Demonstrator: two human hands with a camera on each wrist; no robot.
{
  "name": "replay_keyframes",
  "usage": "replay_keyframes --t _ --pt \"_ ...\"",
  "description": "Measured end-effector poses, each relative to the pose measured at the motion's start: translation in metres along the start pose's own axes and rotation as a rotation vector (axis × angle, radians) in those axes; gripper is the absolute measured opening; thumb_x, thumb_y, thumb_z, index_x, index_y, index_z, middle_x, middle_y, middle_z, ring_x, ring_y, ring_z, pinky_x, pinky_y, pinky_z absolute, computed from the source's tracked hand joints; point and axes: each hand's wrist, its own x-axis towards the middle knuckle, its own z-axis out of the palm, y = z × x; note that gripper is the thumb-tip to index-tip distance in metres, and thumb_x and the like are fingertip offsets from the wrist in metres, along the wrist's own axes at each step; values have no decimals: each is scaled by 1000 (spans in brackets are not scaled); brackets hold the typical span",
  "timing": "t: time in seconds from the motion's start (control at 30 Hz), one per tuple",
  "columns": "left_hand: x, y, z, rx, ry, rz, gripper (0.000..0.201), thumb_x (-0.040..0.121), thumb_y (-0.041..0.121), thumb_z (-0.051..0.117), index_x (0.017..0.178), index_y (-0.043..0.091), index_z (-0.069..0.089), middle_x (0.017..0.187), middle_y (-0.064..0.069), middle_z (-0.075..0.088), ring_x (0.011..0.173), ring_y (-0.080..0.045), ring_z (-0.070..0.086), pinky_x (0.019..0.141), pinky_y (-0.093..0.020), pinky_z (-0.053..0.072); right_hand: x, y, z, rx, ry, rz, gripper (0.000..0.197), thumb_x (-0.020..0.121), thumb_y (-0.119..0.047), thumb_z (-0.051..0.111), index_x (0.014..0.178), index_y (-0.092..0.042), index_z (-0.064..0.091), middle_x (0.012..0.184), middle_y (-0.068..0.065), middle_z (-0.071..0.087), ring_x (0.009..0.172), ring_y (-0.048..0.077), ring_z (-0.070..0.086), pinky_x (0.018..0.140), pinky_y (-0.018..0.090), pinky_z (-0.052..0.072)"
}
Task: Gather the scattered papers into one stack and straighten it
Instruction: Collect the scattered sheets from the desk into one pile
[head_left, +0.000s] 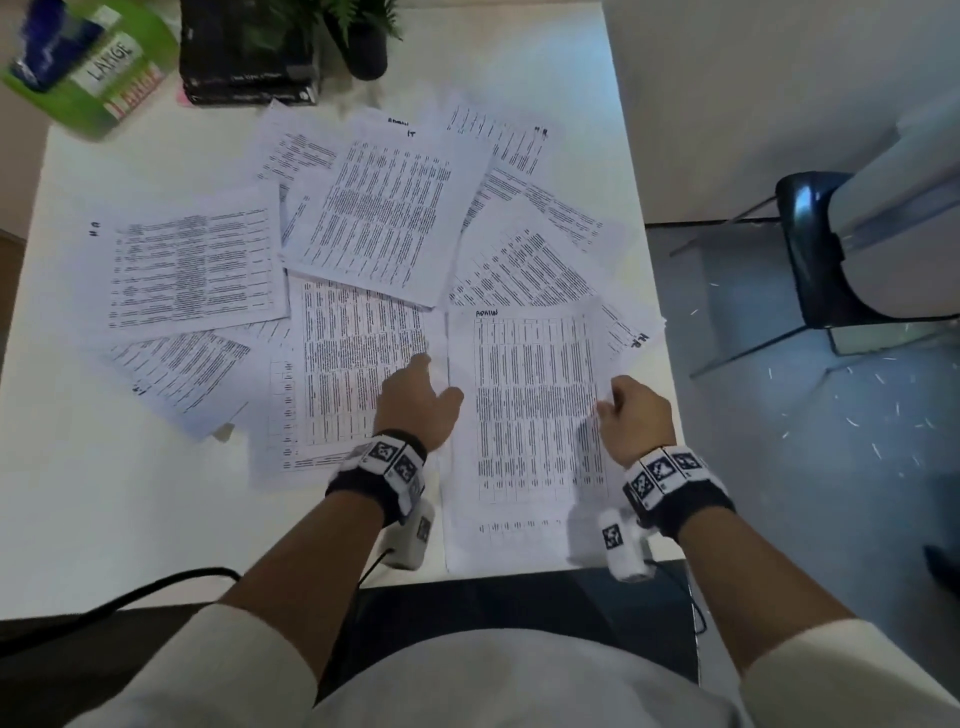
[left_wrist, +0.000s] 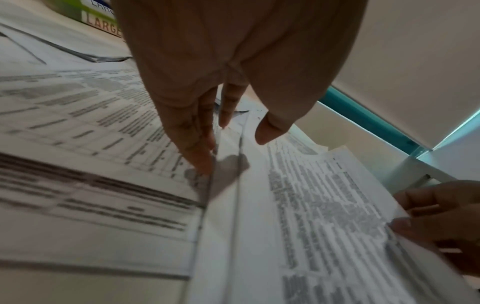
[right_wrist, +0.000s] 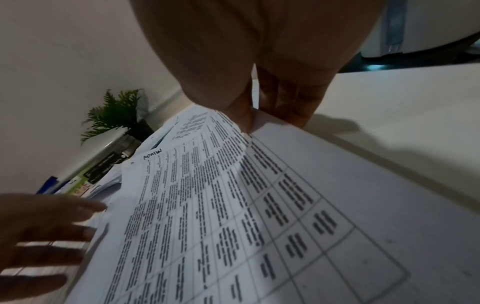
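Observation:
Several printed sheets (head_left: 384, 208) lie fanned out and overlapping on the white table (head_left: 93, 493). My right hand (head_left: 631, 415) pinches the right edge of the near-right sheet marked "ADMIN" (head_left: 524, 415), lifting that edge a little; the pinch shows in the right wrist view (right_wrist: 249, 123) on the same sheet (right_wrist: 233, 205). My left hand (head_left: 421, 400) lies with straight fingers on the neighbouring sheet (head_left: 343, 379), its fingertips (left_wrist: 202, 164) touching that paper's right edge (left_wrist: 103, 123). My right hand (left_wrist: 441, 222) also appears there, holding the lifted sheet (left_wrist: 324, 205).
A green box labelled "LARGE" (head_left: 98, 62), a stack of dark books (head_left: 249, 52) and a potted plant (head_left: 363, 31) stand along the table's far edge. A dark chair (head_left: 821, 249) sits on the floor to the right. A black cable (head_left: 156, 587) trails off the near-left edge.

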Motion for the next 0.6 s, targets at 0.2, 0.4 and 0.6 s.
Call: replay_keyframes --t 0.2,0.4,0.6 --pt "-2 27 7 -38 24 -58 74 93 23 57 154 20 16 91 -6 60 66 -16 58 50 -26 44 -5 -5 -4 -133 -98 -46 36 94 -6 53 64 -15 35 68 -2 41 71 23 45 63 27 29" --pt "1 34 8 -52 -18 -57 87 91 3 54 157 32 6 88 -12 64 68 -24 64 62 -42 61 -3 3 -3 -189 -124 -56 43 91 -7 60 59 -15 32 79 10 45 70 25 46 50 23 24" --pt "15 40 9 -90 -63 5 97 84 -10 54 155 38 11 64 -1 47 51 -14 44 51 -29 52 3 10 -9 158 -47 141 32 84 -9 64 113 -14 52 96 7 58 81 23 55 54 19 34"
